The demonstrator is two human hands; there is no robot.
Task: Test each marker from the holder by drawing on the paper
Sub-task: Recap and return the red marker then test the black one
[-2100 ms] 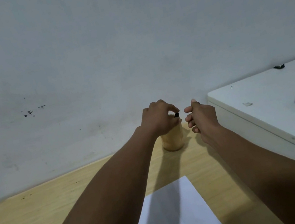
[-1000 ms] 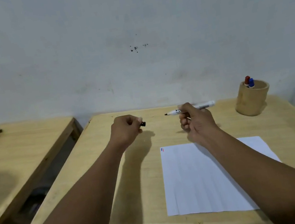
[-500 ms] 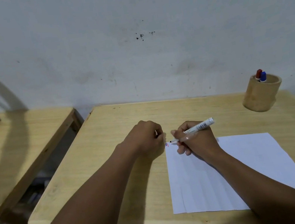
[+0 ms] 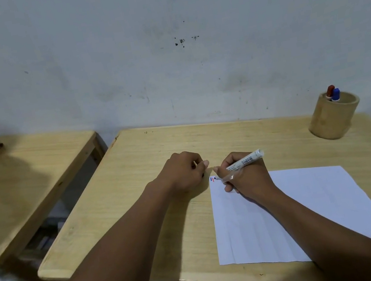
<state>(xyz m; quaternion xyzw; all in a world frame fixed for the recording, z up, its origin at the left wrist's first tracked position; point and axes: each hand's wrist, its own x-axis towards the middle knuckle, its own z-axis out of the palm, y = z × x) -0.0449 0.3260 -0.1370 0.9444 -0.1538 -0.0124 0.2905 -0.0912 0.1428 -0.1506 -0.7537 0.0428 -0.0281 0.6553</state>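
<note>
The right hand pinches a white marker, its black tip just past the fingertips at the paper corner beside small red and blue marks, while the left hand, fisted just beside it, hides whatever it holds.

New black mark on paper

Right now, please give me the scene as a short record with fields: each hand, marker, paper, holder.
right hand: grips the marker, tip at the paper's top left corner
left hand: closed fist on the table, beside the paper
paper: flat, small red and blue marks at the corner
holder: back right, holds a red marker and a blue marker
</note>
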